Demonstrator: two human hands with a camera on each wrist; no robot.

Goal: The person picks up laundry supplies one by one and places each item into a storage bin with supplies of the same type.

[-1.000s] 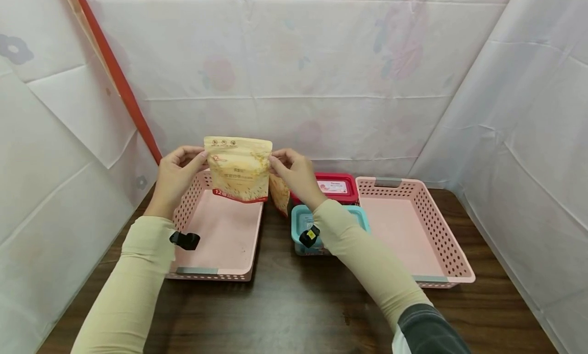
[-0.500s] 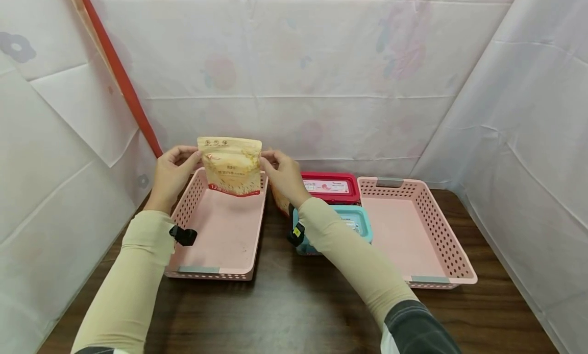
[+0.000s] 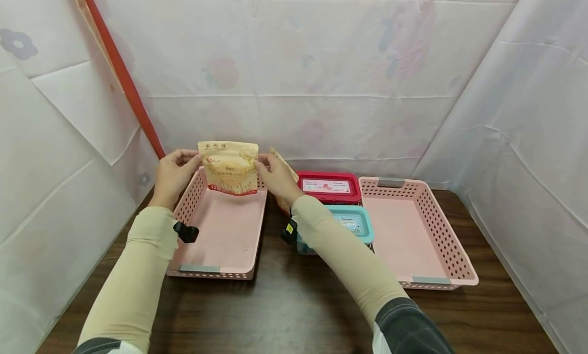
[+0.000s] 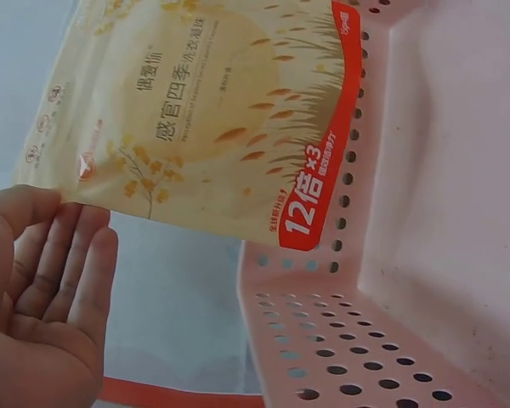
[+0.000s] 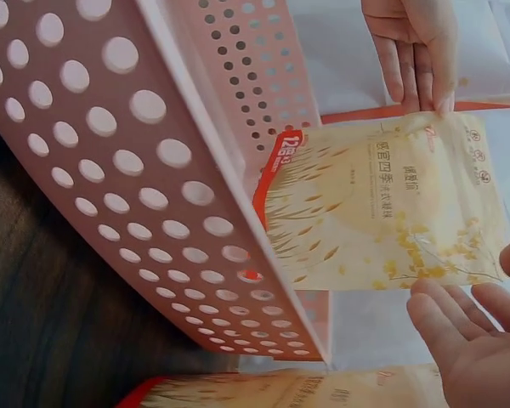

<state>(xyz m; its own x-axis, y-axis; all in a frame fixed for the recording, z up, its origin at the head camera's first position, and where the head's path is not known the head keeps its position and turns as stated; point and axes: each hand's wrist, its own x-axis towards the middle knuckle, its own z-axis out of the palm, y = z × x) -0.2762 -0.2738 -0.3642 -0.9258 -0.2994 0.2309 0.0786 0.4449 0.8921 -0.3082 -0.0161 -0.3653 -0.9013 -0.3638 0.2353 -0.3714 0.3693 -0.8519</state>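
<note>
A cream stand-up pouch of laundry pods [image 3: 231, 170] with a red band along its bottom hangs upright over the far part of the left pink basket [image 3: 220, 231]. My left hand [image 3: 172, 175] pinches its left edge near the top, as the left wrist view also shows with the pouch [image 4: 212, 110]. On the opposite edge, my right hand [image 3: 279, 179] holds it between thumb and fingers. Behind the right hand stands a second, similar pouch [image 3: 286, 165], partly hidden; the right wrist view catches that second pouch [image 5: 323, 391] along its lower edge.
A box with a red lid [image 3: 329, 187] and a box with a turquoise lid [image 3: 360, 222] stand between the baskets, the latter partly behind my right forearm. The right pink basket [image 3: 441, 231] sits beside them on the dark wooden table [image 3: 285, 313]. White cloth walls surround the table.
Both hands have shifted the pouch a little to the left over the basket. More of the second pouch and of the two lidded boxes now shows past my right arm.
</note>
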